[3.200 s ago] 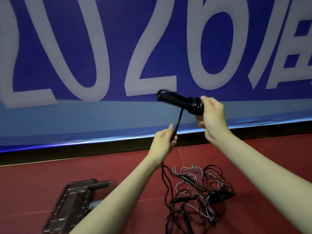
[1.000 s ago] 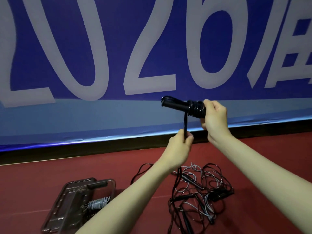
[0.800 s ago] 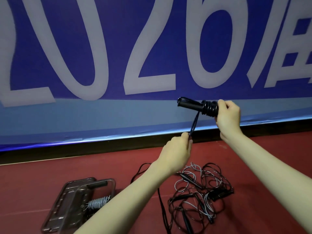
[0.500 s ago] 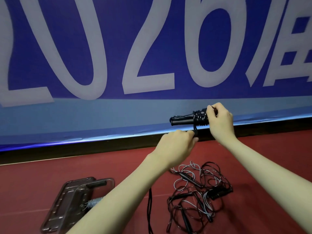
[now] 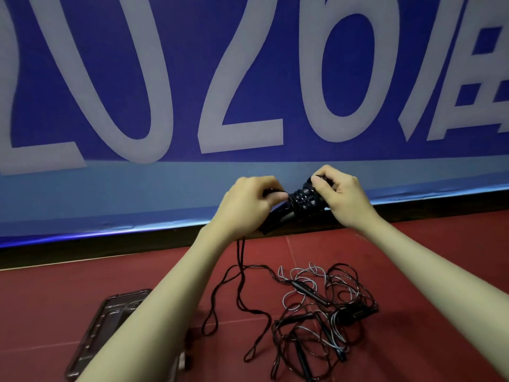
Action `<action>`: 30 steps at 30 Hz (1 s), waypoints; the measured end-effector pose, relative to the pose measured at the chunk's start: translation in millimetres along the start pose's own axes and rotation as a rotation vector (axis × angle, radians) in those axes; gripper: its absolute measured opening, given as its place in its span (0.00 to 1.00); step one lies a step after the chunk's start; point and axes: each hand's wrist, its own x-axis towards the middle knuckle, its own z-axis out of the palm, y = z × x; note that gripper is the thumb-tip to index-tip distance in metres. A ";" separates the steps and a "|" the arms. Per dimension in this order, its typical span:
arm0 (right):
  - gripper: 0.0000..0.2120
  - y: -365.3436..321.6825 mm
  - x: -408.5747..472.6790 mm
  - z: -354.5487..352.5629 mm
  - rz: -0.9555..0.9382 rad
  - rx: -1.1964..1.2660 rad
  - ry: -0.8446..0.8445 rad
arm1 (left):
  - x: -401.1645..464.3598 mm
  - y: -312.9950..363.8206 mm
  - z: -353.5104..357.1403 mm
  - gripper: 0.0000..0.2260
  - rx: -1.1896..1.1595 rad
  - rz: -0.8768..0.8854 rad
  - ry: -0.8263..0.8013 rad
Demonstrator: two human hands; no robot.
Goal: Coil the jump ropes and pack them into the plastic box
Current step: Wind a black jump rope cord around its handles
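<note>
At frame centre, the right hand point(image 5: 343, 198) is gripping the coiled handle point(image 5: 304, 201), its long axis lying roughly left-right; the left hand point(image 5: 248, 205) is apparently pinching the rope point(image 5: 242, 274), trailing down to the floor point(image 5: 413, 257).

Big blue banner point(image 5: 248, 64) fills the background, with large pale "2026" numerals point(image 5: 242, 86) and part of another character at the right edge. Lighter blue band point(image 5: 110, 194) runs along its bottom, dark baseboard strip point(image 5: 82, 249) under it. Red floor point(image 5: 55, 293) below, thin seam lines crossing it.
</note>
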 end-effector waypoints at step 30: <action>0.09 -67.2 -5.7 31.7 -0.120 0.224 0.373 | 5.3 40.0 19.7 0.19 -1.130 -0.473 0.345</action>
